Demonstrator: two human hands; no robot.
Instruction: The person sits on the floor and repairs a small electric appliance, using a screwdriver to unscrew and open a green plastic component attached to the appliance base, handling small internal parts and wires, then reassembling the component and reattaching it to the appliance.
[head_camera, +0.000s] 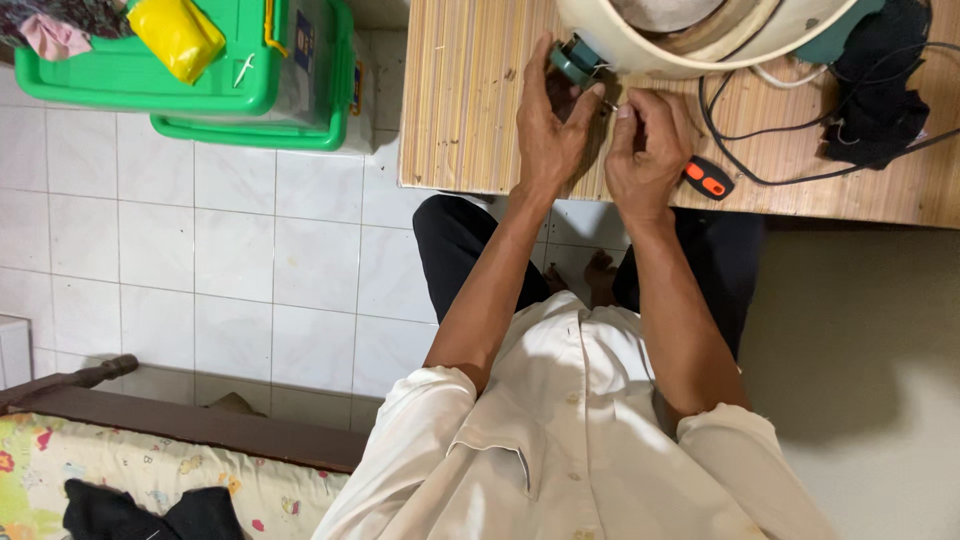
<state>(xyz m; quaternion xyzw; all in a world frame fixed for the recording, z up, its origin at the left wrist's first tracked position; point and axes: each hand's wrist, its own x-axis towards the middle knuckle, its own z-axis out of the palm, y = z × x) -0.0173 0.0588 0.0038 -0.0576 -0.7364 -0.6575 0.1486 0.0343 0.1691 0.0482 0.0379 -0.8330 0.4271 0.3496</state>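
Observation:
My left hand (548, 125) holds a small dark green part (575, 62) against the rim of a cream round appliance (690, 50) on a wooden table (460, 100). My right hand (650, 150) is closed around the black and orange handle of a screwdriver (707, 180), whose tip points toward the green part. The two hands nearly touch at the fingertips. The screwdriver's shaft is mostly hidden by my fingers.
Black cables (790, 150) and a dark cloth bundle (880, 90) lie on the table's right side. A green plastic lidded box (260, 90) with a yellow item (178, 35) stands on the white tiled floor at left. A bed with a patterned sheet (150, 470) is at lower left.

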